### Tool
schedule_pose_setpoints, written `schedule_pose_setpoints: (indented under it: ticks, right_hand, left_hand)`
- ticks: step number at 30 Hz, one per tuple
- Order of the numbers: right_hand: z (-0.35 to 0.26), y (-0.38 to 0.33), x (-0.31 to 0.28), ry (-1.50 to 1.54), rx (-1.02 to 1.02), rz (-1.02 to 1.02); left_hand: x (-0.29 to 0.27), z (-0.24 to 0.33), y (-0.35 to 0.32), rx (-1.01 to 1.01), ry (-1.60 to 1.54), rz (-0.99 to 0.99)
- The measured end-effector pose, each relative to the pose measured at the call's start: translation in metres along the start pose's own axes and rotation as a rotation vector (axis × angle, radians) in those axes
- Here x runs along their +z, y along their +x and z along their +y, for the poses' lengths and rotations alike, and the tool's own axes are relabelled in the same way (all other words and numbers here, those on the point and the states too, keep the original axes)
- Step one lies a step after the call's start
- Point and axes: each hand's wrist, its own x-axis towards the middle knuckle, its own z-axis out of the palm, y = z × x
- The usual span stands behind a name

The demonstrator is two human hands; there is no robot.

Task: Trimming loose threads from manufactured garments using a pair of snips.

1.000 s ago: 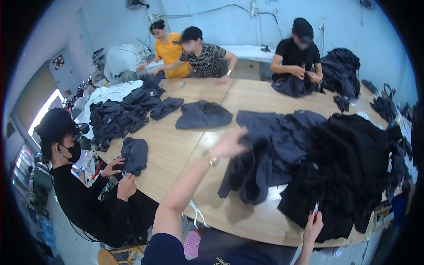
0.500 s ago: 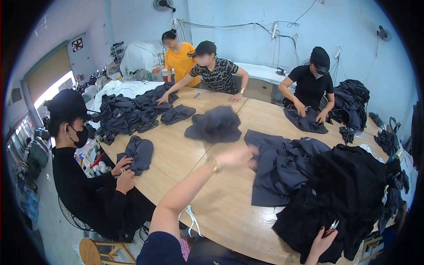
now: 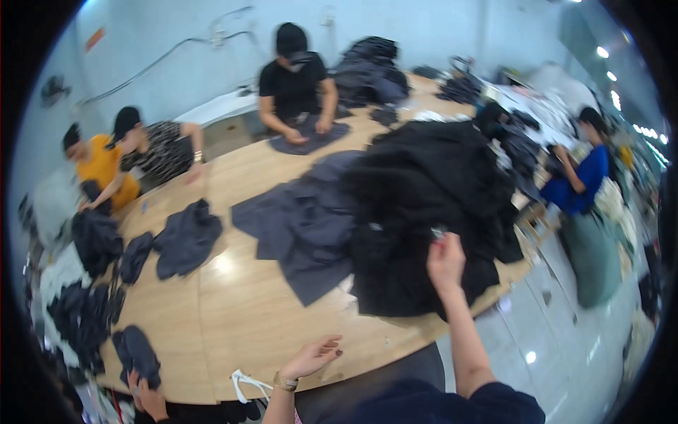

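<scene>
My right hand (image 3: 446, 263) is closed around small red-handled thread snips (image 3: 438, 234), partly blurred, in front of a large heap of black cloth (image 3: 431, 177). Against the heap's left side lies dark grey fabric (image 3: 304, 219), spread with one corner pointing toward me. My left hand (image 3: 314, 357) hovers over the near table edge, empty, its fingers stretched out to the right. A bunched dark grey garment (image 3: 187, 240) rests apart on the table, left of the spread fabric.
Co-workers stand around the pale wooden table (image 3: 233, 304); one across handles a grey piece (image 3: 311, 138), and another's hands (image 3: 147, 396) hold one at lower left. A white strap (image 3: 247, 381) hangs at the near edge. Grey piles (image 3: 78, 318) line the left side.
My view has swung right. My left hand has drawn back from the table's middle to its near edge. The grey garment, blurred in the air before, now lies on the table.
</scene>
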Motion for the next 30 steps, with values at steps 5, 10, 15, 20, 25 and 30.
schedule_pose_setpoints:
  ticks: [5,10,15,20,25,30]
  right_hand:
    - [-0.053,-0.026,0.024,0.263,-0.101,-0.18]
    - [-0.084,-0.063,0.037,0.431,-0.145,-0.396]
    - [-0.043,-0.049,0.014,0.243,-0.028,-0.182]
    - [0.013,-0.03,-0.036,0.077,0.347,-0.023]
    - [0.025,-0.063,-0.045,0.052,0.253,-0.108]
    - [0.01,-0.087,-0.051,0.114,0.28,-0.142]
  left_hand:
    - [0.022,0.018,0.05,0.151,-0.249,0.157]
    - [0.045,0.016,0.096,0.256,-0.4,0.314]
    - [0.042,-0.002,0.11,0.246,-0.266,0.572]
    - [-0.02,-0.026,0.129,0.221,0.346,1.212]
    - [-0.07,-0.036,0.142,-0.023,0.748,1.275]
    - [-0.079,-0.028,0.106,-0.142,0.674,1.035]
